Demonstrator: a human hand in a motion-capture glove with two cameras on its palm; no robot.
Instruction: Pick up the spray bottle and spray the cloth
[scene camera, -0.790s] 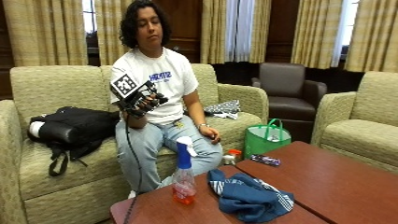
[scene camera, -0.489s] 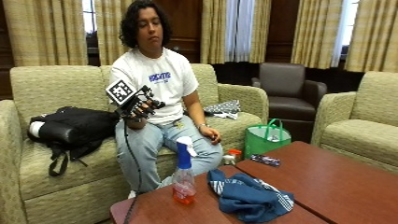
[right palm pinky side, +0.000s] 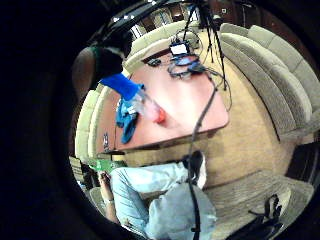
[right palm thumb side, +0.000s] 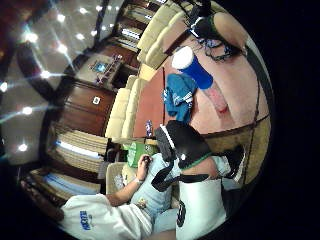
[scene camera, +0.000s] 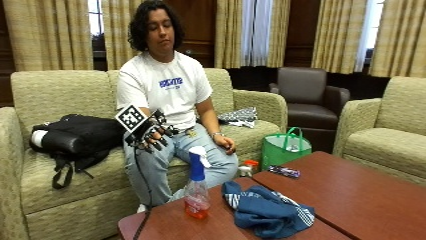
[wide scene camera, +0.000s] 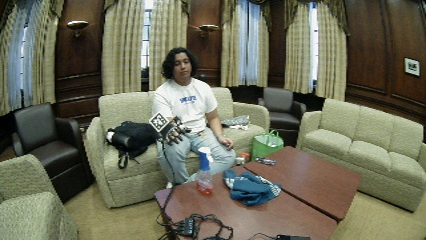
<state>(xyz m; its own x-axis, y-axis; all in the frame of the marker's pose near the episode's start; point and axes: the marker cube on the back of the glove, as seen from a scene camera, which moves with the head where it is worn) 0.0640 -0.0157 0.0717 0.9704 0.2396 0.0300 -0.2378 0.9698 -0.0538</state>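
Gloved right hand raised above knee, fingers loosely spread, holding nothing. Spray bottle upright on table, blue cloth just right. Shirt print unreadable.

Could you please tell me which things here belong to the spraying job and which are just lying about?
For the job: spray bottle, blue cloth, gloved right hand raised above the table, holding nothing.

Lying about: black bag on the sofa, green tote bag, cables on the table.
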